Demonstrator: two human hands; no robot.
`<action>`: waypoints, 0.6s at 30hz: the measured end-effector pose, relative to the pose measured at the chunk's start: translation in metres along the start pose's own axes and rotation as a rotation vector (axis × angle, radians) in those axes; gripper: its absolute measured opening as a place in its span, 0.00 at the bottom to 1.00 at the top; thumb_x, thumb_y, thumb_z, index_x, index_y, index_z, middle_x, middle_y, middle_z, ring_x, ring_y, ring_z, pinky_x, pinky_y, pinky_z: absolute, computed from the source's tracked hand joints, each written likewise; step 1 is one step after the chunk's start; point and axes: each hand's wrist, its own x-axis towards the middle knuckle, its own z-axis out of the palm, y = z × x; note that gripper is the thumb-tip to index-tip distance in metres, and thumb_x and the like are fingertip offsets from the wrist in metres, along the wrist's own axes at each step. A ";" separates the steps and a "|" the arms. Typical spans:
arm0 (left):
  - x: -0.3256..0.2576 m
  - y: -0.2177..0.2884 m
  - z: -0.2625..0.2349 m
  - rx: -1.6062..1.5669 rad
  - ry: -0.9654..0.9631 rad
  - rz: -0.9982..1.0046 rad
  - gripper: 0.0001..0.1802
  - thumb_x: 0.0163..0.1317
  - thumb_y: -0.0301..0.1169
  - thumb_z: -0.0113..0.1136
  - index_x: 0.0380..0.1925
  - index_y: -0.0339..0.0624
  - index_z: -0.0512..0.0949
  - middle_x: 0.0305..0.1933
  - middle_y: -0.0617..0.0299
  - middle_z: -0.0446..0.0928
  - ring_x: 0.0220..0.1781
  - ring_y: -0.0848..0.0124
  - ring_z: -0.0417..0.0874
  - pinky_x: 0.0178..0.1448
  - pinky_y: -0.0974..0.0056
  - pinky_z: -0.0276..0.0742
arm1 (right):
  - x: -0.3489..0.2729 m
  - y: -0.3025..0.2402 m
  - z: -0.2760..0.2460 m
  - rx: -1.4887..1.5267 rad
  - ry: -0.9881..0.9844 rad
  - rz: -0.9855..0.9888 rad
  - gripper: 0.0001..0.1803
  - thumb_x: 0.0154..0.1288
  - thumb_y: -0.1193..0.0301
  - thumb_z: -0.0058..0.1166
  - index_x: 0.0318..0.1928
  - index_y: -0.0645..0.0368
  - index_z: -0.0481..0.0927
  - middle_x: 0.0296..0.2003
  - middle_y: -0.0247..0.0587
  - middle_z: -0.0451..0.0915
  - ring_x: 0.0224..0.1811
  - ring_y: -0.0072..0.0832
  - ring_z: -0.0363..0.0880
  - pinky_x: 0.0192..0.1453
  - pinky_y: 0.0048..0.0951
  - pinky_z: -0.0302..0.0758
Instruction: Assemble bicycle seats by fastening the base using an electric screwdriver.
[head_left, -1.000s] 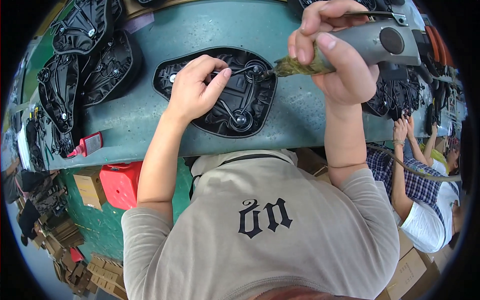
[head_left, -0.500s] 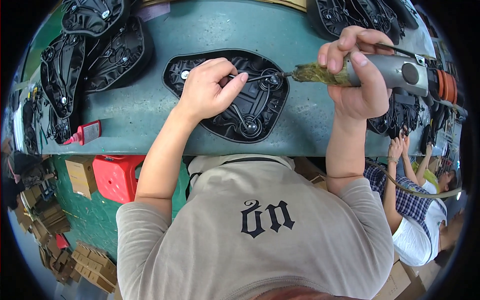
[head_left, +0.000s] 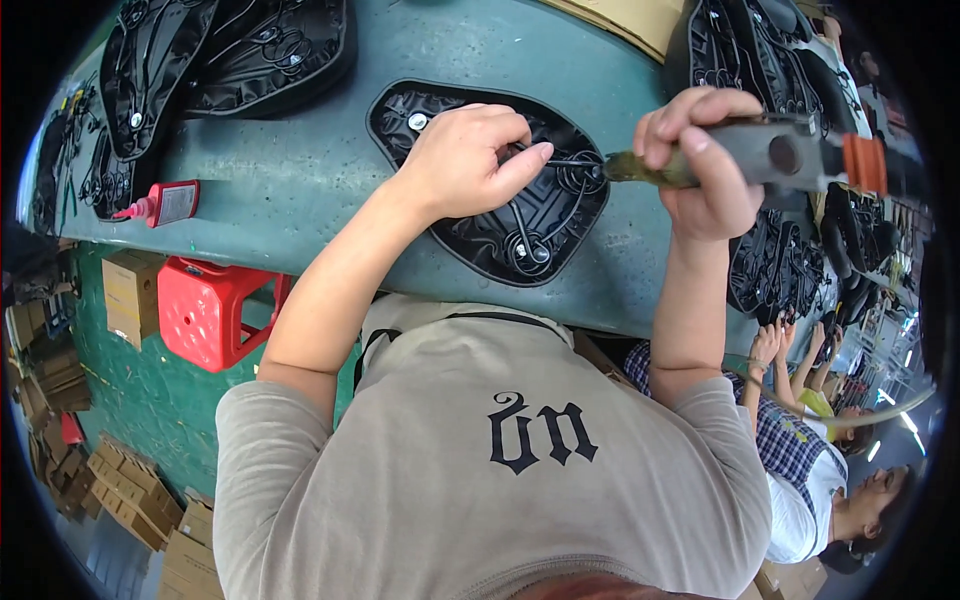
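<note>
An upturned black bicycle saddle (head_left: 560, 225) lies on the green bench, its dark rods, coil springs and pleated lining showing. Across its middle rests my left hand (head_left: 465, 160), fingers curled and thumb pressed along a metal rod of the saddle frame. My right hand (head_left: 705, 165) is wrapped around a grey power screwdriver (head_left: 765, 140), blurred, with yellowish tape on its nose. The driver's tip meets the bolt at the right-hand spring (head_left: 580, 174); the bit itself is hardly visible. Another spring (head_left: 527, 252) sits at the near corner.
More upturned saddles are stacked at the far left (head_left: 260, 70) and right (head_left: 725, 50). A red squeeze bottle (head_left: 170, 203) lies near the left front edge. Below stand a red stool (head_left: 205, 315) and cardboard boxes (head_left: 130, 295). A co-worker's hands (head_left: 768, 345) work at the right.
The whole view has shifted and tilted, so the saddle appears farther right. The driver's tip has come closer to the right-hand spring bolt. My left hand keeps its place on the saddle.
</note>
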 end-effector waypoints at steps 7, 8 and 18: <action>-0.001 0.001 -0.001 -0.006 -0.065 -0.030 0.18 0.66 0.42 0.65 0.24 0.39 0.80 0.25 0.53 0.79 0.31 0.52 0.82 0.35 0.52 0.77 | -0.007 -0.006 0.004 -0.135 0.089 0.008 0.14 0.63 0.82 0.51 0.50 0.67 0.73 0.39 0.59 0.81 0.28 0.35 0.80 0.38 0.41 0.80; -0.002 -0.001 -0.002 0.000 -0.063 -0.037 0.18 0.66 0.42 0.65 0.23 0.39 0.80 0.25 0.53 0.78 0.31 0.52 0.82 0.35 0.52 0.77 | -0.005 -0.012 0.009 -0.124 0.097 0.000 0.15 0.62 0.84 0.53 0.51 0.68 0.73 0.39 0.62 0.82 0.27 0.35 0.81 0.35 0.40 0.82; -0.002 0.034 0.034 0.089 0.280 -0.355 0.20 0.68 0.42 0.67 0.26 0.37 0.77 0.25 0.52 0.79 0.27 0.52 0.82 0.33 0.52 0.77 | -0.048 -0.074 0.016 -0.190 -0.072 -0.212 0.24 0.65 0.76 0.49 0.62 0.64 0.70 0.47 0.55 0.73 0.31 0.32 0.78 0.41 0.42 0.77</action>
